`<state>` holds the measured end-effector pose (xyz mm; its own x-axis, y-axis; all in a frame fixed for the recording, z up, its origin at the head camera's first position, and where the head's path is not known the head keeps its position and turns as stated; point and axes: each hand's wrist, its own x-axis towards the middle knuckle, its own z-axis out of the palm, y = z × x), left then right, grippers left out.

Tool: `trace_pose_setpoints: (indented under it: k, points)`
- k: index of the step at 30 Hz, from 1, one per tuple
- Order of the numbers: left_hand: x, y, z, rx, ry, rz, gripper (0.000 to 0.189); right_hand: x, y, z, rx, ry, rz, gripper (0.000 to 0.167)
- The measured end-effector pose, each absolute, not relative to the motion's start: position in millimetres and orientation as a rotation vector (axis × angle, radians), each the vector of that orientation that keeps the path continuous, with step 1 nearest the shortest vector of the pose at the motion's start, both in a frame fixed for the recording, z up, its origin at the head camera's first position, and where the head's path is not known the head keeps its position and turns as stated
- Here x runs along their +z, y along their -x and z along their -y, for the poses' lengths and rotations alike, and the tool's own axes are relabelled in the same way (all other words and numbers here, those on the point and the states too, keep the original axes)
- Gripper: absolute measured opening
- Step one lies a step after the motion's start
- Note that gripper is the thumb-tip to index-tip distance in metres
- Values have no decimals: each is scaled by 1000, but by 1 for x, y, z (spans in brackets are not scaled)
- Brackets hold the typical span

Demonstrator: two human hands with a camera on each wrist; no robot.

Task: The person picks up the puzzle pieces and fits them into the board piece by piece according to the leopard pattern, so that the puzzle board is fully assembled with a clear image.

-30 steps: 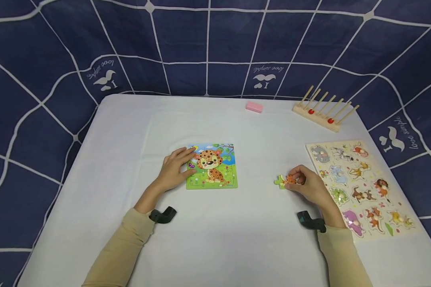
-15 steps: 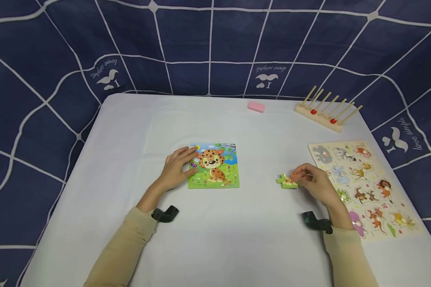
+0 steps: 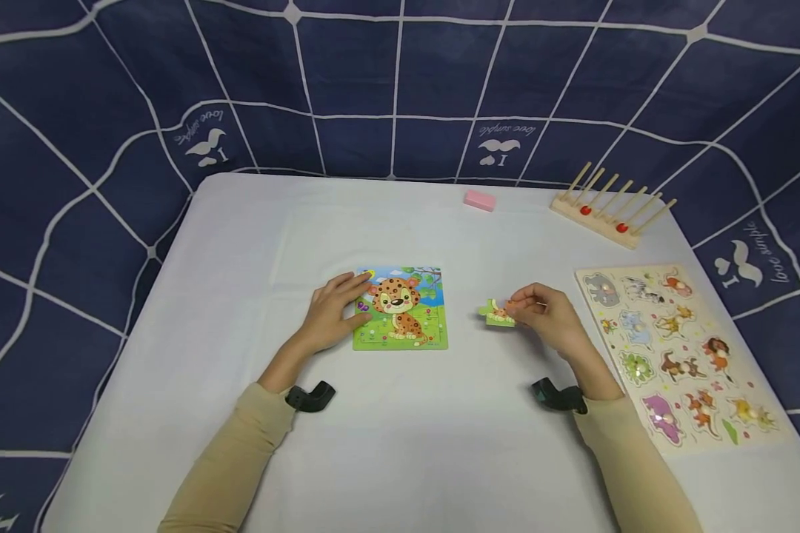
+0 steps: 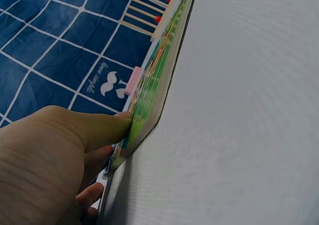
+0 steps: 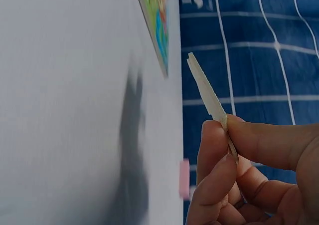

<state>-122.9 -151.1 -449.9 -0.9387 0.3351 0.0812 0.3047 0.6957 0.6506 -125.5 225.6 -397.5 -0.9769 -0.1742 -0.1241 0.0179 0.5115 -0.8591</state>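
Note:
A square jigsaw puzzle board [image 3: 435,314] with a spotted leopard picture lies at the middle of the table. My left hand [image 3: 328,318] rests along its left edge, fingers and thumb laid over the border. In the left wrist view the thumb touches the green top of the puzzle board [image 4: 153,93]. To the right of the board, my right hand [image 3: 552,322] pinches a loose puzzle piece [image 3: 496,314], green with an orange spotted part. Seen from the right wrist, this thin puzzle piece [image 5: 207,93] is tilted between thumb and fingers, held above the table with its shadow below.
A large wooden animal peg puzzle [image 3: 690,355] lies at the right side of the table. Behind it stands a wooden rack [image 3: 593,222] with upright pegs and two red beads. A pink block [image 3: 480,200] sits near the back edge, before a dark blue checked curtain [image 3: 347,74].
My right hand has lifted the puzzle piece and carried it left, closer to the board. The left hand stays at the board's left edge. The head view has shifted slightly.

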Motion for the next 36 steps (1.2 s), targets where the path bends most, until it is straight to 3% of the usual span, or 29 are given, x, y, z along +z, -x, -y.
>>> trace_pose_setpoints:
  k: [16, 36]
  points:
    - [-449, 120, 149, 1062, -526, -2859, 55, -396, 131, -107, -1357, 410, -2471, 15]
    - [-450, 120, 144, 1062, -505, -2878, 58, -416, 127, -82, -1208, 431, -2548, 14]
